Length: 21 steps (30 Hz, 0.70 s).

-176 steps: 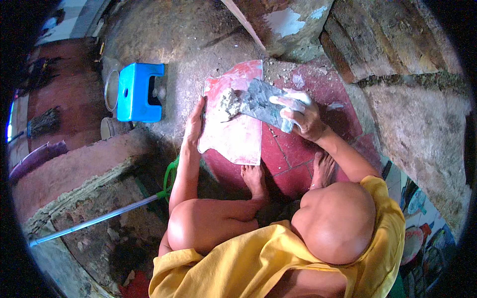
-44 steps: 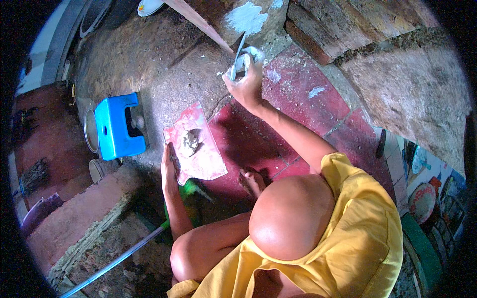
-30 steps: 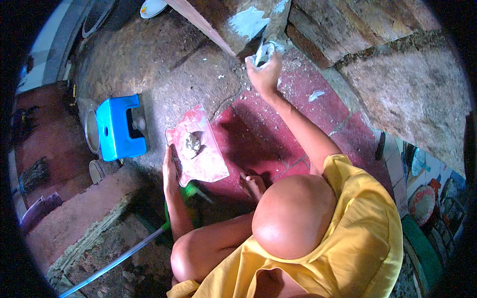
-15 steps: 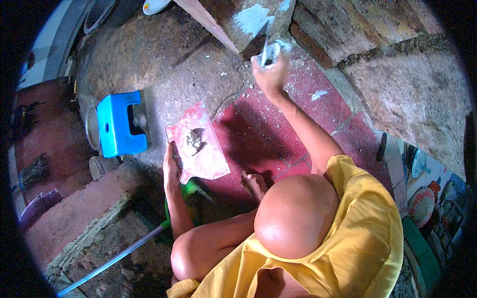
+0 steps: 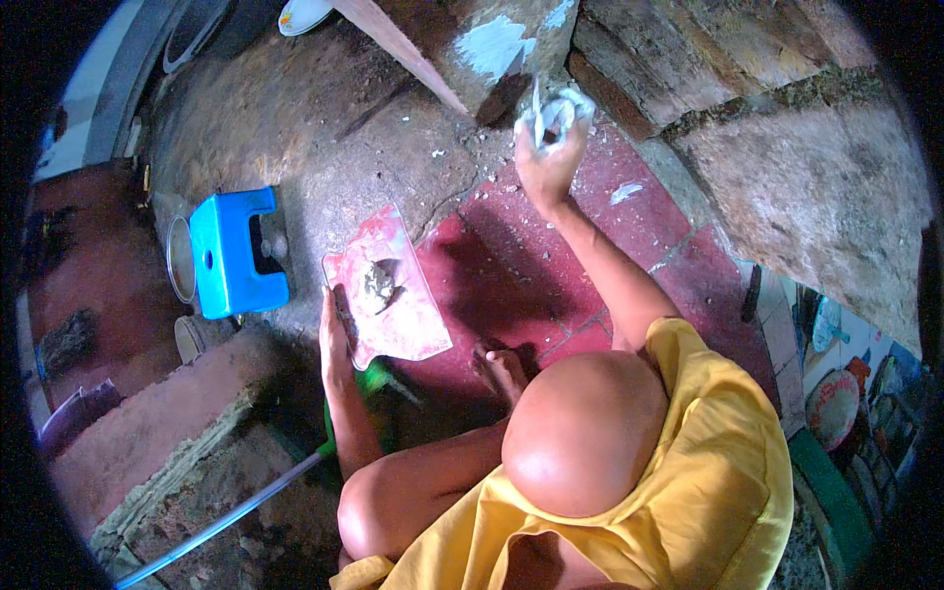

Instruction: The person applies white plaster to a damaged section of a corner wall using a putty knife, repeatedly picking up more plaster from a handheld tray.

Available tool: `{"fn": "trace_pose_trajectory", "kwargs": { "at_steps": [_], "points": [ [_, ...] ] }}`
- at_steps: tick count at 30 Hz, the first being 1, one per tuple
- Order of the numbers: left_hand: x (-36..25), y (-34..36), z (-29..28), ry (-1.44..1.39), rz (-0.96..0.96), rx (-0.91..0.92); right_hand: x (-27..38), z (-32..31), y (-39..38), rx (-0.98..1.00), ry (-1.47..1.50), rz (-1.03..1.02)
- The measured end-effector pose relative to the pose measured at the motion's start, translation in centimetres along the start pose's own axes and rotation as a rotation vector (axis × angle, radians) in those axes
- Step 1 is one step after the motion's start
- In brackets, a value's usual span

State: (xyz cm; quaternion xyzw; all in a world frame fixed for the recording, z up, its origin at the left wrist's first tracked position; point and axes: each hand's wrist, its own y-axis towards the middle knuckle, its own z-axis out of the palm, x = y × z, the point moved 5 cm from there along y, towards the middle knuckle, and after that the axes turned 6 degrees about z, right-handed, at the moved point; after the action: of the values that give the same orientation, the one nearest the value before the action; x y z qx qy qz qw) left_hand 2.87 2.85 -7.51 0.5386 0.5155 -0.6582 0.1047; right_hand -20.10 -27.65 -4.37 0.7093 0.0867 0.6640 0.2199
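My left hand point(image 5: 334, 332) grips the left edge of a flat pink sheet point(image 5: 417, 320), fairly level above the floor. On the sheet rests a grey-white lump of paste point(image 5: 378, 283). Out in front, my right hand point(image 5: 547, 169) is closed round a thin pale-edged scraper point(image 5: 537, 110); its exact shape is partly hidden by fingers and blur. White paste smears the fingers of that hand. Just beyond the scraper, apart from it, a white patch point(image 5: 489, 49) covers part of a brown wall face.
A blue plastic stool point(image 5: 231, 251) stands to the left. Crumbs and a white smear point(image 5: 625, 193) dot the red tiled floor point(image 5: 678, 231). Rough stone blocks point(image 5: 806, 197) rise at right. A broom with a blue handle point(image 5: 226, 521) lies at lower left, beside a ledge point(image 5: 177, 423).
My right hand has drawn back from the white patch, slightly right and nearer to me, with the scraper turned more upright. The pink sheet stays nearly where it was.
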Motion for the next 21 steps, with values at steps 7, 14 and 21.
{"fn": "trace_pose_trajectory", "kwargs": {
  "at_steps": [7,14,21],
  "points": [
    [0.7,0.9,-0.8,-0.012,0.032,0.004,2.8,2.5,0.4,0.038,0.020,-0.156],
    [0.6,0.3,-0.2,0.002,0.022,-0.005,4.2,2.9,-2.7,0.237,-0.025,-0.240],
    [3.7,3.5,-5.2,-0.034,0.101,0.027,2.9,3.2,-0.2,0.071,0.045,-0.054]
  ]
}}
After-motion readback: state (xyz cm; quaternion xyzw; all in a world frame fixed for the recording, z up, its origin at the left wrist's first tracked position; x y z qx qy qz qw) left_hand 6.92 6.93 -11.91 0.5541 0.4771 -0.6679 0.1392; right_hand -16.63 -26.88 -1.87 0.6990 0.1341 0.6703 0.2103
